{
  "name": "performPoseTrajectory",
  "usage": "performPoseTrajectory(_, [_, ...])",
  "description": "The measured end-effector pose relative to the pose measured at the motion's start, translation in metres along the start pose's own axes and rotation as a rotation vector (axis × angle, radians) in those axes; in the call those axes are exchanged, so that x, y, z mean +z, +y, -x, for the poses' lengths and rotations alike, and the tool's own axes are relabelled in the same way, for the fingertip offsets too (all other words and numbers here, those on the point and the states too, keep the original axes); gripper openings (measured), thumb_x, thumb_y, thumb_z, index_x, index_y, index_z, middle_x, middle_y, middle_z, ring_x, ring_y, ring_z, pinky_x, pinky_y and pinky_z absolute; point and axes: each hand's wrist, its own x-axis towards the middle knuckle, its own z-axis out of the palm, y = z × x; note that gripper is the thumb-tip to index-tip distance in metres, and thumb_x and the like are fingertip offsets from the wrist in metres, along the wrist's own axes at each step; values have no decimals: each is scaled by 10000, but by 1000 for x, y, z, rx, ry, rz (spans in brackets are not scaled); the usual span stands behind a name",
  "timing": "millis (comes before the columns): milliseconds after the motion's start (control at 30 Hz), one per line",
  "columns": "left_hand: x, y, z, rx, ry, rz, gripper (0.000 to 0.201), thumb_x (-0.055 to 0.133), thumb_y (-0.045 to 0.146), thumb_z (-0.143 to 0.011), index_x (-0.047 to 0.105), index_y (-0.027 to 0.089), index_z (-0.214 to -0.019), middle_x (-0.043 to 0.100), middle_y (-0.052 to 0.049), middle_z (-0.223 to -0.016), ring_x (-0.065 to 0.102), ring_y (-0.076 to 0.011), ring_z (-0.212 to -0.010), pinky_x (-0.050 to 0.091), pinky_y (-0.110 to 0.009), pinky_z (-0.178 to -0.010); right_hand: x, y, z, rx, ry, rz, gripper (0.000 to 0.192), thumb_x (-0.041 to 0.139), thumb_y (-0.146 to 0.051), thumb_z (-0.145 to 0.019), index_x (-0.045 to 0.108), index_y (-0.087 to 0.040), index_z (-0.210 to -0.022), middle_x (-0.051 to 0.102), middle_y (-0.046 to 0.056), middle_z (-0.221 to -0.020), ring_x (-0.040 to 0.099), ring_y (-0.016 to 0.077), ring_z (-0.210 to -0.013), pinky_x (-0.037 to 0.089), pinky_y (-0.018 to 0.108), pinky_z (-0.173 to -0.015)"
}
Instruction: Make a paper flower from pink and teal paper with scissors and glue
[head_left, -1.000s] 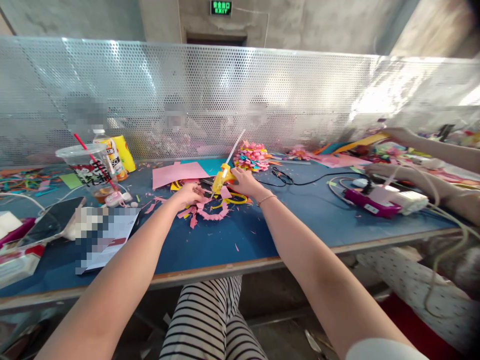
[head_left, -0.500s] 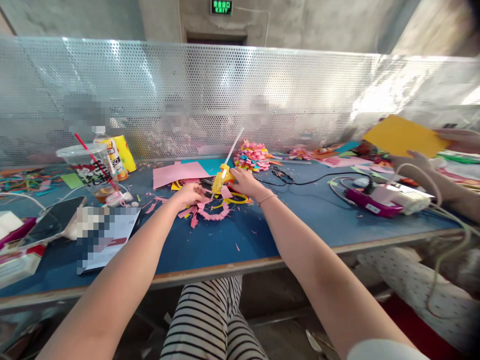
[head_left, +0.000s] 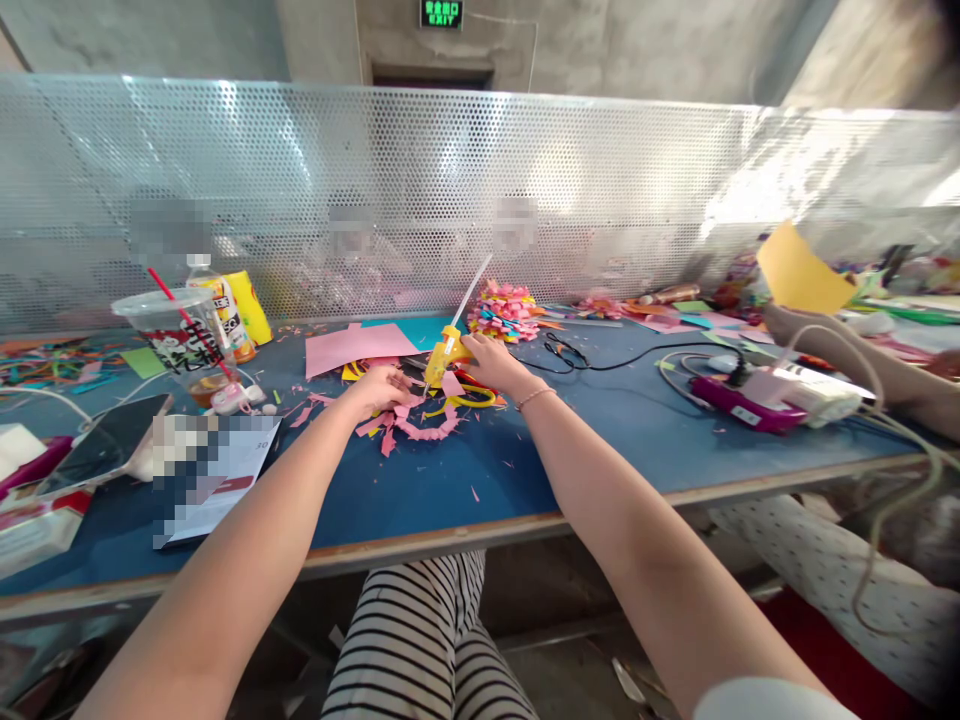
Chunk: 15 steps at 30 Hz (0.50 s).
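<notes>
My right hand [head_left: 487, 364] grips a yellow hot glue gun [head_left: 442, 355] with a clear glue stick poking up from its back; the nozzle points down at the table. My left hand [head_left: 379, 387] rests with curled fingers on a strip of fringed pink paper [head_left: 420, 425] that curls across the blue table [head_left: 465, 480]. Yellow paper strips [head_left: 469, 398] lie just under the gun.
Pink sheet [head_left: 352, 346] and a paper flower ball [head_left: 504, 310] behind my hands. Plastic cup with red straw [head_left: 176, 335], bottle [head_left: 225, 310], phone [head_left: 101, 442] and papers at left. Black cable [head_left: 622, 358], purple glue gun [head_left: 739, 408] and a co-worker's arms holding yellow paper [head_left: 802, 272] at right.
My hands stay nearly still with the gun. The co-worker at right has lifted a yellow sheet off the table and turned it upright.
</notes>
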Motion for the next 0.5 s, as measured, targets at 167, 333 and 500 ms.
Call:
performPoseTrajectory(167, [1, 3, 3, -8, 5, -35, 292, 703, 38, -478, 556, 135, -710, 561, 16, -610, 551, -97, -565, 414, -216, -527, -1, -1, 0, 32, -12, 2, 343, 513, -316, -766, 503, -140, -1060, 542, 126, -1006, 517, 242, -902, 384, 313, -740])
performPoseTrajectory(333, [-15, 18, 10, 96, -2, -475, 200, 698, 202, -526, 616, 149, -700, 620, -31, -671, 562, -138, -621, 413, -233, -547, -15, 7, 3, 225, -6, 4, 457, 534, -409, -754, 507, -125, -1111, 559, 151, -1081, 519, 260, -987, 397, 315, -790])
performPoseTrajectory(500, [-31, 40, 31, -7, -197, -1021, 256, 691, 412, -531, 643, 162, -562, 606, -43, -575, 501, -128, -521, 361, -238, -497, -26, 34, 13, 744, -101, 64, 533, 529, -439, -742, 506, -123, -1170, 562, 175, -1112, 535, 300, -1023, 414, 365, -799])
